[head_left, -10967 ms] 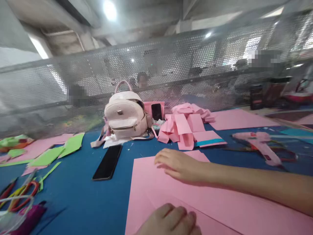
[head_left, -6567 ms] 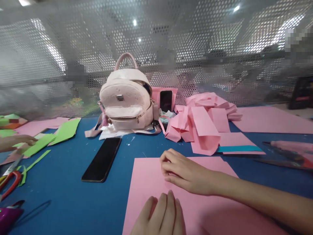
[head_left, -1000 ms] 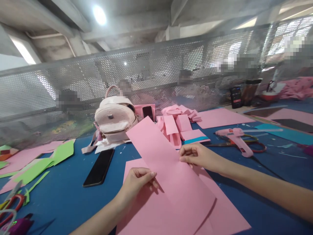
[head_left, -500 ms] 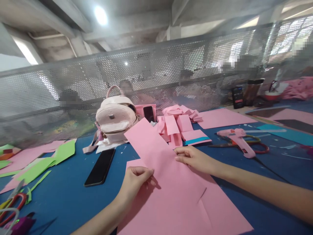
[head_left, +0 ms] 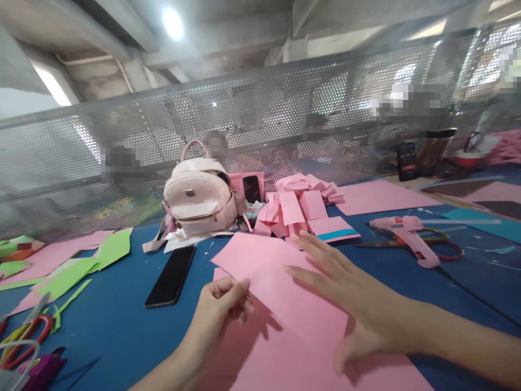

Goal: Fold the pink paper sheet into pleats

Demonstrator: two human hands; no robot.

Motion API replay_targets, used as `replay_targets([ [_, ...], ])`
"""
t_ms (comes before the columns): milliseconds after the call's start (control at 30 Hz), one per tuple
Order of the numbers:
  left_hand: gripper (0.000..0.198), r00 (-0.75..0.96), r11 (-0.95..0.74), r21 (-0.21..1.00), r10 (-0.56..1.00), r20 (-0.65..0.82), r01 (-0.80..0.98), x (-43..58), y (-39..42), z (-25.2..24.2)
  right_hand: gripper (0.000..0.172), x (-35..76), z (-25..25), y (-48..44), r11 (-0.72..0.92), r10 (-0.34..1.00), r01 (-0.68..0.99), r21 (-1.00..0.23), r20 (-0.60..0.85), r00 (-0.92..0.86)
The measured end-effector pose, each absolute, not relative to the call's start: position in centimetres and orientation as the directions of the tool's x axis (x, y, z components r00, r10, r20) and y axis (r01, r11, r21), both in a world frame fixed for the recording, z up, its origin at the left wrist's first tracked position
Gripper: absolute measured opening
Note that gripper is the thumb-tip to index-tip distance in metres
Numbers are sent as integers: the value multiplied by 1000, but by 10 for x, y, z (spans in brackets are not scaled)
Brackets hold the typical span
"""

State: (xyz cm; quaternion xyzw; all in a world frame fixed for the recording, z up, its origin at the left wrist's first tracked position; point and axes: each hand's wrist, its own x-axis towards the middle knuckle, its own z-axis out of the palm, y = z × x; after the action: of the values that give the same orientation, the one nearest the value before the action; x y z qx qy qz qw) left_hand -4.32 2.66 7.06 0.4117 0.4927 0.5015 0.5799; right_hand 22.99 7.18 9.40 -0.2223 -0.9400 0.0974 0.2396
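Observation:
My left hand [head_left: 222, 312] pinches the near left edge of a pink sheet of paper [head_left: 271, 277], thumb on top. That sheet is raised and tilted over a larger pink sheet [head_left: 280, 364] on the table, casting a shadow there. My right hand [head_left: 362, 304] is spread over the raised sheet's right side, fingers stretched apart and thumb toward me; whether its fingertips touch the paper is hard to tell. Just beyond lie a heap of cut pink paper pieces [head_left: 291, 206] and a folded pink piece with a blue strip [head_left: 337, 234].
On the blue table [head_left: 109, 326], a phone [head_left: 171, 277] lies left of my hands, near a backpack [head_left: 201, 201]. Green paper [head_left: 77, 277] and scissors [head_left: 30, 339] are at far left. A pink glue gun [head_left: 411, 236] with a cord lies right. A perforated metal screen [head_left: 260, 119] stands behind.
My right hand has let go of the paper's edge, opened and moved nearer, spreading over the sheet. The sheet's far end has swung down and toward me; my left hand stays at its edge.

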Motion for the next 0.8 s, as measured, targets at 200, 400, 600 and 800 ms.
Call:
replay_targets([
  [200, 38, 25, 217, 912, 975, -222, -348, -34, 25, 84, 35, 243, 93, 67, 925, 378, 318, -210, 612, -695],
  [400, 33, -73, -195, 981, 978, 194, -4, -32, 31, 100, 24, 237, 124, 75, 578, 806, 427, -695, 568, -165],
  [600, 22, 100, -643, 521, 678, 729, 561, -42, 36, 155, 39, 228, 140, 76, 391, 900, 168, -905, 339, -273],
  [800, 34, 396, -299, 865, 909, 130, 404, -26, 39, 180, 36, 223, 161, 76, 367, 889, 29, -930, 342, -306],
])
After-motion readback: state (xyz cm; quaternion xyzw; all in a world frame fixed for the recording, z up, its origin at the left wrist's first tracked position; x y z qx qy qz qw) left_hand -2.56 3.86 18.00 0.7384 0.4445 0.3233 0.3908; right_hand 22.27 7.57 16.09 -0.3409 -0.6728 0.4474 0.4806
